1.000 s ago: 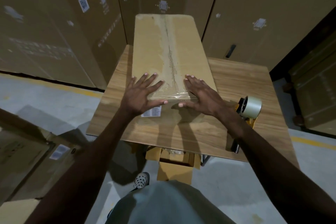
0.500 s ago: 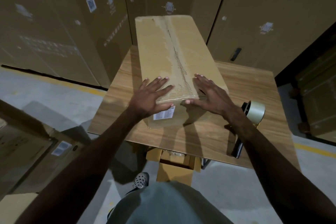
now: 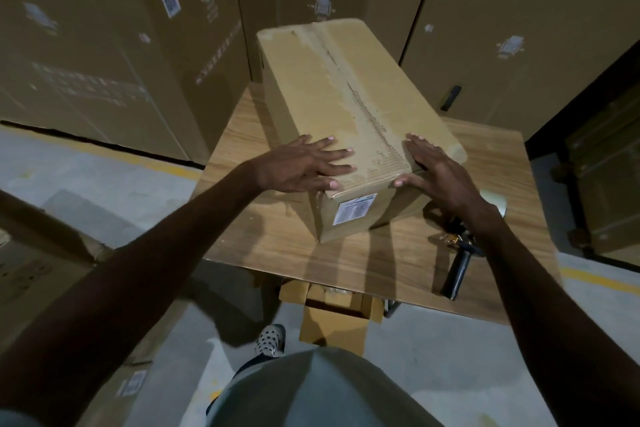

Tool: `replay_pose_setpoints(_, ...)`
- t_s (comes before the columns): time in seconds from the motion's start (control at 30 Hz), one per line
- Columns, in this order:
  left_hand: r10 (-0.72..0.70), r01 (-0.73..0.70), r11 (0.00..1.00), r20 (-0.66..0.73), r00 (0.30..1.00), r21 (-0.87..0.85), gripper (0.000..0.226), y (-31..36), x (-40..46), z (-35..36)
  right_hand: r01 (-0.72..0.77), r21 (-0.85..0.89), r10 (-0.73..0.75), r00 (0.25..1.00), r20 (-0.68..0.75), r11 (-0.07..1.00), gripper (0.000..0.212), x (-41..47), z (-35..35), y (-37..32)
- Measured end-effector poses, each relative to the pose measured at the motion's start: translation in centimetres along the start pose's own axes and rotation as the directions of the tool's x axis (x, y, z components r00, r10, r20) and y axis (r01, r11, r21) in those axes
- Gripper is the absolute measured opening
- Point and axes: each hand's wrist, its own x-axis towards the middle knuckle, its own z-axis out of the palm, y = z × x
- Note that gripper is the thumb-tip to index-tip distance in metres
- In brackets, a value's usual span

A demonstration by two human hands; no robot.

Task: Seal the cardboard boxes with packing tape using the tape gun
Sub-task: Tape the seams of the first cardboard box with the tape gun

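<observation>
A long cardboard box (image 3: 332,87) lies on the wooden table (image 3: 263,229), turned so its near end points toward the right. Clear tape runs along its top seam. A white label is on its near end face. My left hand (image 3: 304,166) lies flat on the box top, left of the seam, fingers straight. My right hand (image 3: 440,177) presses flat on the near right corner, thumb at the top edge. The tape gun (image 3: 462,253) lies on the table at the right, partly hidden behind my right wrist, its black handle pointing toward me.
Tall cardboard cartons (image 3: 104,45) stand close behind and left of the table. A small open carton (image 3: 336,308) sits on the floor under the table's near edge. More flattened cardboard (image 3: 41,253) lies at the left. A dark gap opens at the right.
The box has turned on the table under both flat hands, its near end swinging to the right. The tape gun has not moved.
</observation>
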Motion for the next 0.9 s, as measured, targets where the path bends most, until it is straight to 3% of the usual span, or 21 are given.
replay_pose_setpoints(0.23,0.13,-0.126,0.99,-0.075,0.989,0.058,0.072,-2.0,1.0,1.0,-0.082,0.0,0.082,0.995,-0.05,0.997,0.095,-1.0,0.9,0.5)
replay_pose_setpoints(0.37,0.184,-0.171,0.977,-0.103,0.977,0.126,0.069,-2.5,1.2,1.5,-0.111,-0.03,0.106,0.987,-0.119,0.993,0.076,-2.1,2.0,-1.0)
replay_pose_setpoints(0.57,0.201,-0.204,0.961,0.036,0.979,0.185,0.068,-3.5,1.8,0.2,-0.092,-0.015,0.088,0.977,-0.196,0.996,0.098,-2.4,4.6,-5.7)
replay_pose_setpoints(0.73,0.199,-0.205,0.969,0.056,0.978,0.139,0.075,-3.6,1.9,0.0,-0.141,-0.011,0.133,0.951,-0.279,0.99,0.103,-1.5,8.1,-8.6)
replay_pose_setpoints(0.9,0.156,-0.161,0.979,0.045,0.987,0.124,0.085,-4.1,2.0,0.0,-0.208,-0.138,0.145,0.918,-0.369,0.968,0.109,-1.3,9.5,-9.4)
